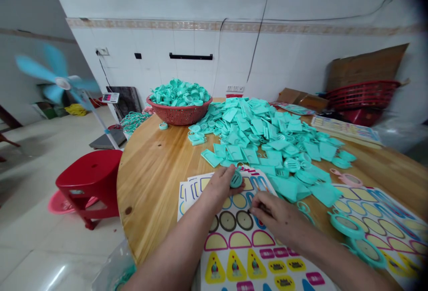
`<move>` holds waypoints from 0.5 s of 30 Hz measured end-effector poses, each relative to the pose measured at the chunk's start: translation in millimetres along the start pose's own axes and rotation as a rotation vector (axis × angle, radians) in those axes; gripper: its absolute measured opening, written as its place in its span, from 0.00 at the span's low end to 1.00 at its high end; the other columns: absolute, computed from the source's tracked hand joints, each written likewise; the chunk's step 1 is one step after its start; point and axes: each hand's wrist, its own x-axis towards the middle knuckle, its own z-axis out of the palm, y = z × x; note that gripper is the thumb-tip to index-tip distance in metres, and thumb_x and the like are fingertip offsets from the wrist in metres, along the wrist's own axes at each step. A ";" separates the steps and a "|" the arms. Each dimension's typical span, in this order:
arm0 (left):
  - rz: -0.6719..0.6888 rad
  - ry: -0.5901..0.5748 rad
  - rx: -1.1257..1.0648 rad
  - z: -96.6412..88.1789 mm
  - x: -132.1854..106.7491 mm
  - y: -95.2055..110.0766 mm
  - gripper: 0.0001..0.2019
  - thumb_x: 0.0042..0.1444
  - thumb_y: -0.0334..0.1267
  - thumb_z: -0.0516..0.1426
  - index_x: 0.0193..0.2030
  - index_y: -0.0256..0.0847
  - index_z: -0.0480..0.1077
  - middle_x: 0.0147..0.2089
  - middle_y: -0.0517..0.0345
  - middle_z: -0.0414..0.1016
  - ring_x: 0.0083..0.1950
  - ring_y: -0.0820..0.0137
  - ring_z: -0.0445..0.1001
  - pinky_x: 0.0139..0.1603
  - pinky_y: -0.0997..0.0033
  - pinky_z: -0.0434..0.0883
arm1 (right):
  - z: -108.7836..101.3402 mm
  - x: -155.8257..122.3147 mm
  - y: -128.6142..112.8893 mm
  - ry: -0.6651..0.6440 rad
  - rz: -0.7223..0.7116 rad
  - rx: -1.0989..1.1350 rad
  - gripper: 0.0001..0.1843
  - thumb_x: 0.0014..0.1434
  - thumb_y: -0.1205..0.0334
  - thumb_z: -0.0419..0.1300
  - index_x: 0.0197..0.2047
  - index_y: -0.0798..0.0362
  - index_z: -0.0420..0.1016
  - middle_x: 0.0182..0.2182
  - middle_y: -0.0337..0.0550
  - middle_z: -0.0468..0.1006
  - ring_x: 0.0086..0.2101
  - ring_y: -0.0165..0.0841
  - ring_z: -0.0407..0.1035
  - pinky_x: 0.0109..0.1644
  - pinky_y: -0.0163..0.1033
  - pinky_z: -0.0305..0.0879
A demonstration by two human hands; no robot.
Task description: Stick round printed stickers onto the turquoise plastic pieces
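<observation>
My left hand (219,186) is closed on a teal round plastic piece (236,178) with slots, held over the upper part of a sticker sheet (242,233). My right hand (272,213) is closed in a pinch just above the same sheet, beside a dark-ringed round sticker area. A tiny dark bit shows at its fingertips, too small to name. The sheet lies on a stack of similar sheets and has printed triangles, arches and labels; several of its shapes look bare yellowish. Close beyond my hands spreads a heap of teal plastic pieces (257,130).
A red basket (179,113) piled with teal pieces stands on the round wooden table (150,170). At right lie another sticker sheet (377,219), teal round pieces (368,252) and a pink piece (349,178). A red stool (90,170) and a fan (62,81) stand left.
</observation>
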 end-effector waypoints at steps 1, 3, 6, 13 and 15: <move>0.004 0.001 0.002 -0.1 -0.3 0.0 0.10 0.57 0.42 0.55 0.31 0.37 0.66 0.28 0.55 0.72 0.32 0.71 0.74 0.38 0.68 0.74 | 0.4 -0.1 0.0 -0.017 0.018 0.009 0.06 0.57 0.63 0.49 0.30 0.50 0.63 0.26 0.36 0.69 0.28 0.32 0.62 0.31 0.35 0.54; 0.012 0.007 0.004 -0.3 -0.6 0.0 0.10 0.56 0.43 0.56 0.31 0.37 0.65 0.28 0.56 0.71 0.31 0.71 0.74 0.39 0.67 0.74 | 1.3 -0.3 0.6 -0.016 0.022 0.009 0.06 0.57 0.63 0.49 0.30 0.50 0.64 0.26 0.37 0.69 0.28 0.32 0.63 0.31 0.35 0.54; 0.021 0.016 0.006 -0.8 -0.2 -0.5 0.10 0.56 0.43 0.56 0.32 0.38 0.65 0.28 0.56 0.71 0.31 0.72 0.73 0.39 0.67 0.74 | 2.6 -1.0 1.6 0.034 -0.026 -0.019 0.06 0.58 0.63 0.48 0.31 0.50 0.64 0.30 0.39 0.70 0.30 0.33 0.63 0.33 0.36 0.55; 0.017 0.005 0.013 -0.5 -1.0 -1.2 0.09 0.58 0.41 0.53 0.30 0.38 0.65 0.28 0.56 0.70 0.32 0.71 0.73 0.40 0.66 0.73 | 0.4 -0.4 -3.2 -0.005 0.048 0.066 0.05 0.55 0.62 0.52 0.28 0.49 0.65 0.25 0.35 0.70 0.28 0.31 0.65 0.30 0.34 0.55; 0.024 0.000 0.013 -0.6 -2.1 -0.9 0.09 0.58 0.40 0.53 0.30 0.38 0.65 0.28 0.57 0.70 0.32 0.71 0.73 0.40 0.66 0.73 | 3.4 0.4 -2.2 0.020 0.062 0.129 0.05 0.53 0.59 0.55 0.28 0.49 0.64 0.25 0.34 0.71 0.28 0.31 0.67 0.31 0.34 0.57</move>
